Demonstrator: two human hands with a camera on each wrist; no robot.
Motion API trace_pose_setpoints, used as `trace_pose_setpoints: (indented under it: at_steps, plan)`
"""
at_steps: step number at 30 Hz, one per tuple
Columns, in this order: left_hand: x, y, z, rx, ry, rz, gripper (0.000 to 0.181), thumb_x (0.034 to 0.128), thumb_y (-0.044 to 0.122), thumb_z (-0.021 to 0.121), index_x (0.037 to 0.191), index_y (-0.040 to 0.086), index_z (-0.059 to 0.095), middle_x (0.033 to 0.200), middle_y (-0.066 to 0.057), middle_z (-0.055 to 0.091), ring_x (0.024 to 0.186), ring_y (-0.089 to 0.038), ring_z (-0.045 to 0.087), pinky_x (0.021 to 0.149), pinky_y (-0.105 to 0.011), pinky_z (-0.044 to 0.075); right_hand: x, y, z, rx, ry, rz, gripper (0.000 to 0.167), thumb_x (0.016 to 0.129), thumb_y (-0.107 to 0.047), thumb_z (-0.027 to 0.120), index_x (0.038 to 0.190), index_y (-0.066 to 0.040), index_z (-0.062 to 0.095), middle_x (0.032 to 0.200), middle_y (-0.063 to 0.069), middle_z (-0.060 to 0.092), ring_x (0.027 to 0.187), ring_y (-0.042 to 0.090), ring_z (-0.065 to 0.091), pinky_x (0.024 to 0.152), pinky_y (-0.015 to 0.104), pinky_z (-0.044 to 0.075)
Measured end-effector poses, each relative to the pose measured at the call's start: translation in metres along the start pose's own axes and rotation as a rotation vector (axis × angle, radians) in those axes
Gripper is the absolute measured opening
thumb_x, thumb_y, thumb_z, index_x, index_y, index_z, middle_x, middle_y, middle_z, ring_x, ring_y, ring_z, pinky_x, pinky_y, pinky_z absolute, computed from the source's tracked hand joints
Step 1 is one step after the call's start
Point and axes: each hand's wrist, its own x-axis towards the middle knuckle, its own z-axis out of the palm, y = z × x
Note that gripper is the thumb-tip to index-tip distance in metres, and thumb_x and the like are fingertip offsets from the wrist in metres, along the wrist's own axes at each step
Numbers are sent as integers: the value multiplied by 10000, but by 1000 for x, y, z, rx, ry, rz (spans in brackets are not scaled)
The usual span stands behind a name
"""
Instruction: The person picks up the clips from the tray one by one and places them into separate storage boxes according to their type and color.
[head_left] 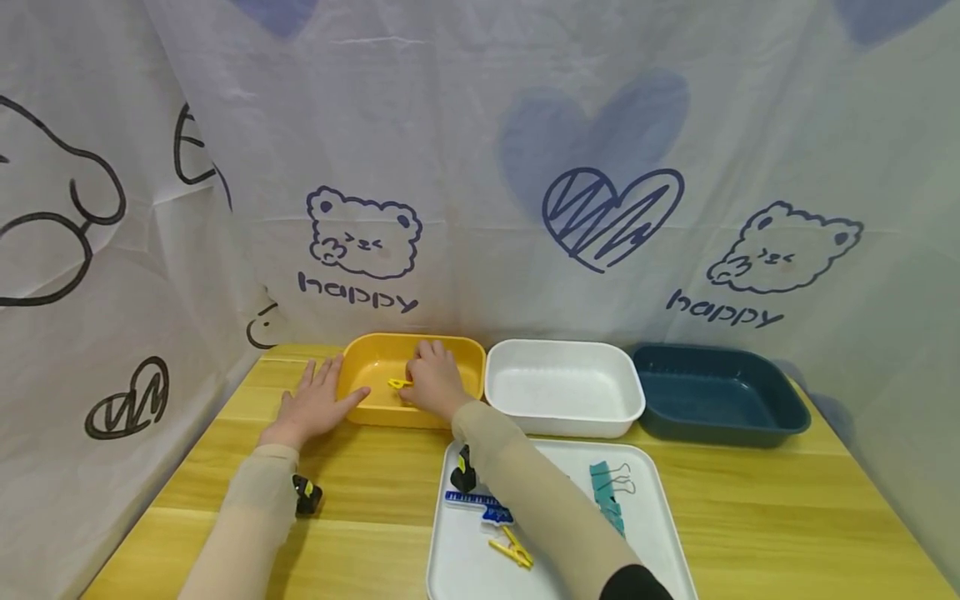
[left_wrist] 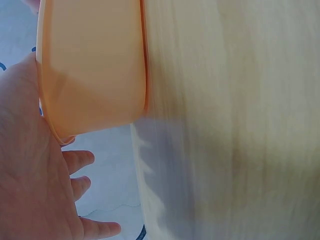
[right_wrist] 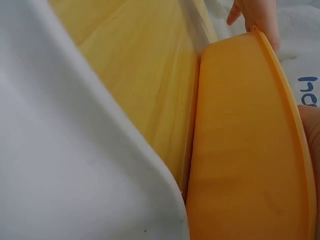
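Observation:
My right hand [head_left: 435, 381] reaches into the yellow bin [head_left: 397, 417] and pinches a small yellow clothespin [head_left: 399, 383], whose end sticks out left of the fingers. The rest of that clothespin is hidden by the hand. At the bin's left end, my left hand [head_left: 311, 407] rests against the rim with fingers spread and holds nothing. In the left wrist view, the palm side of the left hand [left_wrist: 35, 165] lies along the bin's rim. The right wrist view shows mostly the bin's outer wall [right_wrist: 245, 140]; only a sliver of the right hand appears there.
A white bin [head_left: 562, 425] and a dark teal bin [head_left: 723, 435] stand in a row to the right. Below, a white tray [head_left: 450, 567] carries another yellow clothespin [head_left: 512, 550], blue clips [head_left: 468, 499] and teal binder clips [head_left: 603, 487]. A printed cloth [head_left: 465, 275] hangs behind.

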Motion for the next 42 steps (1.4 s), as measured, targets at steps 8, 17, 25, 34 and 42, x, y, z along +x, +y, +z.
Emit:
trace_pose_setpoints:
  at_steps: [8,17,25,34,42]
  plan:
    - [1,0,1,-4,-4,4,965,930,714,337,1571,59,34,1612,-272,75,1494,-464,-29,1059,-810,74,5,2,4,-45,-40,33,282,840,-461,731,794,-189,671,1025,-18,469,1007,175,373,879,304,346]
    - [2,1,1,-10,-11,0,950,937,699,344,1573,67,28,1618,-259,73,1499,-450,-40,1062,-808,70,8,5,9,-95,-64,34,286,832,-461,740,756,-193,677,1011,-22,464,994,178,368,853,302,332]
    - [1,3,0,-14,-11,-7,940,944,678,363,1572,62,30,1617,-262,67,1497,-455,-32,1064,-806,77,10,4,11,-103,-92,43,289,821,-450,752,733,-185,678,1014,-14,477,1000,190,376,858,315,332]
    - [0,5,-1,-17,-12,-4,916,955,652,375,1572,62,41,1616,-260,81,1496,-457,-24,1062,-807,83,12,5,12,-111,-118,54,318,823,-476,742,726,-182,669,1053,-11,490,1014,191,377,865,316,335]
    - [-1,3,-2,-4,-7,-9,923,951,670,358,1573,69,36,1618,-256,79,1495,-462,-18,1059,-808,101,12,7,9,-79,-100,39,326,816,-523,727,853,-200,698,1055,-8,521,1039,196,392,909,335,355]
